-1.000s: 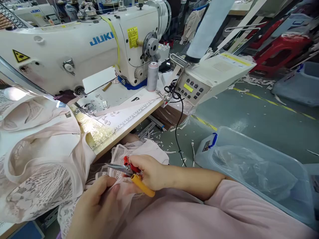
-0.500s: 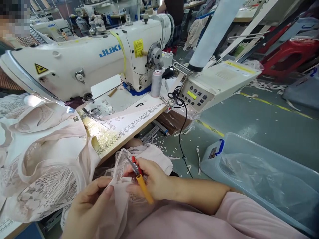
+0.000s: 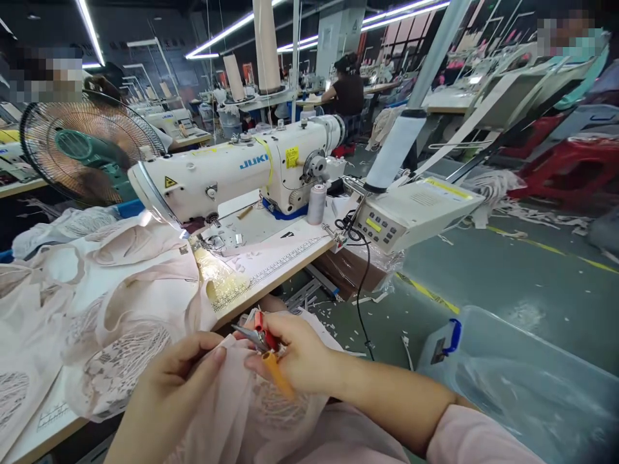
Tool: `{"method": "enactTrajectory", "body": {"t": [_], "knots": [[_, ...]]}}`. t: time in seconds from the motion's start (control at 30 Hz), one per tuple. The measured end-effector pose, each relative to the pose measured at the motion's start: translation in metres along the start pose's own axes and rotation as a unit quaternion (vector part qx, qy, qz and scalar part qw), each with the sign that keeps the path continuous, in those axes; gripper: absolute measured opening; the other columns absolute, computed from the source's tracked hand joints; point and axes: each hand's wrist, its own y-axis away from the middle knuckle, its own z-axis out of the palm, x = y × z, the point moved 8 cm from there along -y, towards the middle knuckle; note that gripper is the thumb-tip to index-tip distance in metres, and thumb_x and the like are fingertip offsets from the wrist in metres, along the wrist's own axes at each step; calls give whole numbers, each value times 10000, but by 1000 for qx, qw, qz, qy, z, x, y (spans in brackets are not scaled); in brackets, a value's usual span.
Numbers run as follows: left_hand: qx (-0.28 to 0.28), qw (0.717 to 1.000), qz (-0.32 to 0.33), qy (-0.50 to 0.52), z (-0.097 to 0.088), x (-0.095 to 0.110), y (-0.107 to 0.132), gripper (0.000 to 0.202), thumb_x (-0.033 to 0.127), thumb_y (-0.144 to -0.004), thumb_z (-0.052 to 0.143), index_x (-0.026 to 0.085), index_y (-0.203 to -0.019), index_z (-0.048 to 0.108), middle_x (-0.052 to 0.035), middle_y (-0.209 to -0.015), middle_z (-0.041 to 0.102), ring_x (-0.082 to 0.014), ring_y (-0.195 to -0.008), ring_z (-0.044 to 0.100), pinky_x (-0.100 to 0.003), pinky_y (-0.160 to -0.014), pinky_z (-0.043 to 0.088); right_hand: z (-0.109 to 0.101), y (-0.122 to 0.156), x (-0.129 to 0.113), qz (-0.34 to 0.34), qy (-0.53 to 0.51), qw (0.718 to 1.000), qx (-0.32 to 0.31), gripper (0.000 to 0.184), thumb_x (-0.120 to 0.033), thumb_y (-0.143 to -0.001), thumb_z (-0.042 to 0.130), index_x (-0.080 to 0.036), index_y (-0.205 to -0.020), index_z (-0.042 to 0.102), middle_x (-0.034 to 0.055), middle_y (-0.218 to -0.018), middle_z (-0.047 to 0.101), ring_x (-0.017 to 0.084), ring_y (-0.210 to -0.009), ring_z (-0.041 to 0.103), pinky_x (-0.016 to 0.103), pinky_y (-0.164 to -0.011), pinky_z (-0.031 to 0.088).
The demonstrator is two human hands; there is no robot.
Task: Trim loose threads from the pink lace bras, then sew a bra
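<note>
Head view. The left hand (image 3: 178, 380) pinches the edge of a pale pink garment (image 3: 235, 380), gathered before the person's body beside the counter (image 3: 290, 258). The right hand (image 3: 304, 351) curls around red-and-yellow scissors (image 3: 262, 343). Compared with half a second earlier, the blades lie flatter, their tips nearer the left fingertips; this apparently brings pinched cloth and blades within working range.

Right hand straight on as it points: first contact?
From the right hand, holding scissors, likely the pale fabric pinched in the left hand; the left hand itself seems next, though depth is unclear.
</note>
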Motion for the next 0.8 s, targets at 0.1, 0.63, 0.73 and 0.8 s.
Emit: {"method": "enactTrajectory", "body": {"t": [0.1, 0.63, 0.73, 0.8], "knots": [[5, 1000, -6, 6, -4, 0, 3, 169, 377, -654, 701, 216, -704, 702, 3, -623, 636, -174, -676, 600, -203, -616, 477, 1, -1, -4, 28, -2, 999, -18, 160, -287, -699, 579, -169, -653, 480, -5, -648, 532, 101, -571, 463, 210, -534, 415], [-38, 945, -155, 287, 46, -71, 13, 304, 385, -557, 808, 163, -691, 649, 19, -517, 605, -68, -422, 482, -149, -417, 383, -9, 25, 31, 195, 41, 978, -67, 230, -159, -623, 661, -180, -727, 457, -46, -653, 508, 80, -569, 456, 192, -515, 393], [-57, 935, -182, 299, 62, -87, 11, 291, 384, -573, 800, 172, -705, 649, 23, -492, 595, -65, -391, 465, -149, -393, 371, -12, 43, 54, 251, 20, 965, -78, 275, -161, -640, 683, -185, -791, 455, -55, -659, 502, 87, -594, 492, 191, -527, 416], [-66, 934, -201, 289, 70, -89, 10, 280, 384, -576, 794, 177, -699, 651, 24, -488, 590, -65, -386, 455, -154, -388, 365, -11, 52, 63, 289, -43, 953, -83, 302, -194, -657, 696, -186, -832, 450, -61, -657, 490, 86, -587, 514, 194, -525, 433]]}}
